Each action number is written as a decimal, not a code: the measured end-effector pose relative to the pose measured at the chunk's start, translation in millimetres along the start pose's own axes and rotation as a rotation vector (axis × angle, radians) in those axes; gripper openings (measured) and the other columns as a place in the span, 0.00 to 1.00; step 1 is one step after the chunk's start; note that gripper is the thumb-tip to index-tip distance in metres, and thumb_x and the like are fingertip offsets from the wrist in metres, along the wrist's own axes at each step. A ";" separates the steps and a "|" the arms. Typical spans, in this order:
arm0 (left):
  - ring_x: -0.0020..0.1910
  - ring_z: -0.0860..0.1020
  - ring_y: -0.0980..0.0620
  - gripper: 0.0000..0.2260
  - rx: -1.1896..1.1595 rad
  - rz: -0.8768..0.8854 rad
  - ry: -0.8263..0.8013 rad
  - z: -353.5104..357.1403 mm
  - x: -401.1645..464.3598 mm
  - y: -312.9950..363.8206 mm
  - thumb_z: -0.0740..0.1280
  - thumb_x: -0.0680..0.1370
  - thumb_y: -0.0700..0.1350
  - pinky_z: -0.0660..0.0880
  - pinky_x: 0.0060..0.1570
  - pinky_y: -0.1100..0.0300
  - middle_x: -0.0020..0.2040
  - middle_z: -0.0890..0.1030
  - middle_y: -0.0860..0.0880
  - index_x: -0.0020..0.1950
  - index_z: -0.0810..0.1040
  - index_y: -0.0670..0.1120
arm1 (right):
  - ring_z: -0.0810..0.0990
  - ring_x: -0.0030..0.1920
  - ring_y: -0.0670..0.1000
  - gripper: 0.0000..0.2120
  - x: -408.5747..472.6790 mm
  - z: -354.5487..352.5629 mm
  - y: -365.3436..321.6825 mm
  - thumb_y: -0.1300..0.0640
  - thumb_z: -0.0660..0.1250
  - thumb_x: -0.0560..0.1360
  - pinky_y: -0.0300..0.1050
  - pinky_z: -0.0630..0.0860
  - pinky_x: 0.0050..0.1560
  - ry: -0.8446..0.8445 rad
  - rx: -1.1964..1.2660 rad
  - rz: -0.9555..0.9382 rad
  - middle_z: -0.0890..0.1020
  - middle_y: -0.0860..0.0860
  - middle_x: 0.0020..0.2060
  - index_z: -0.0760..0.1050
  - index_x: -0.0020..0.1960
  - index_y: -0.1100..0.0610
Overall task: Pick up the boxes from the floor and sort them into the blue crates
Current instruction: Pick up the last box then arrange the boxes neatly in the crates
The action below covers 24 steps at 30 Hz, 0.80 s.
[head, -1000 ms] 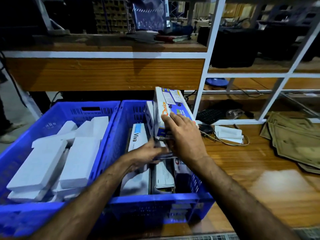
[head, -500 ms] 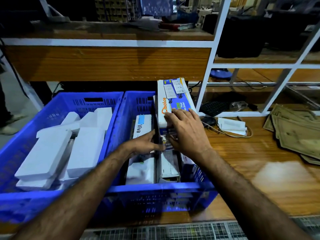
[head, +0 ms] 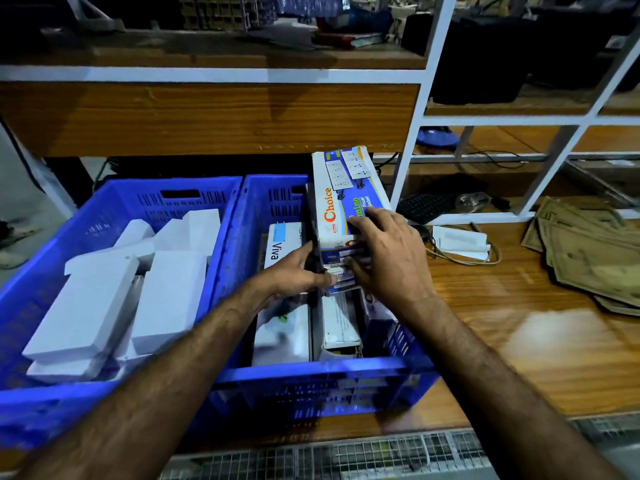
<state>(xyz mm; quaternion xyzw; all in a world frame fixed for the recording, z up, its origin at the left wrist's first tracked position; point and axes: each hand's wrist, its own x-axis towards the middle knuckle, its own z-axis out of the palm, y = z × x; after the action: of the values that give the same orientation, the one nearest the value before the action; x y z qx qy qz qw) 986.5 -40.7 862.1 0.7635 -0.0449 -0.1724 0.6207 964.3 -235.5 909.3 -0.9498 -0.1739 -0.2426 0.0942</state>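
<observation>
Wooden desk, two blue crates – right crate holds the Choice box upright; left hand grips its edge, right hand flat on its face.

Two blue crates side by side on the bench — boxes inside.
The left crate holds plain white boxes lying loosely; the right crate holds printed boxes on edge — a "Choice" box stands tallest beside a "Viva" box.
</observation>
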 end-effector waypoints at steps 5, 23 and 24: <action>0.50 0.83 0.50 0.29 -0.043 -0.086 -0.024 -4.1 0.4 -1.2 0.75 0.69 0.27 0.81 0.44 0.58 0.57 0.84 0.41 0.68 0.74 0.41 | 0.70 0.68 0.59 0.33 1.3 -2.1 7.1 0.46 0.78 0.66 0.53 0.73 0.64 -0.027 0.027 0.001 0.73 0.56 0.68 0.73 0.69 0.51; 0.73 0.67 0.39 0.59 0.750 -0.052 0.265 -14.8 3.5 -13.0 0.76 0.64 0.53 0.70 0.69 0.46 0.74 0.57 0.41 0.82 0.38 0.51 | 0.67 0.71 0.63 0.29 4.8 12.2 -10.8 0.45 0.74 0.66 0.64 0.65 0.70 -0.006 0.042 -0.071 0.71 0.60 0.68 0.75 0.66 0.52; 0.75 0.65 0.40 0.60 0.718 -0.042 0.273 -16.0 1.7 -9.5 0.77 0.64 0.50 0.69 0.70 0.47 0.75 0.57 0.41 0.81 0.36 0.51 | 0.67 0.71 0.63 0.29 5.2 13.8 -10.8 0.45 0.73 0.67 0.62 0.66 0.69 -0.007 0.070 -0.073 0.70 0.61 0.69 0.74 0.66 0.53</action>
<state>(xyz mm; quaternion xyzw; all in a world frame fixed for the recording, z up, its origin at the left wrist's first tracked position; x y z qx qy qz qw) 991.8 -24.0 855.3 0.9491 -0.0037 -0.0550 0.3102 970.4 -220.5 901.0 -0.9397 -0.2172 -0.2365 0.1178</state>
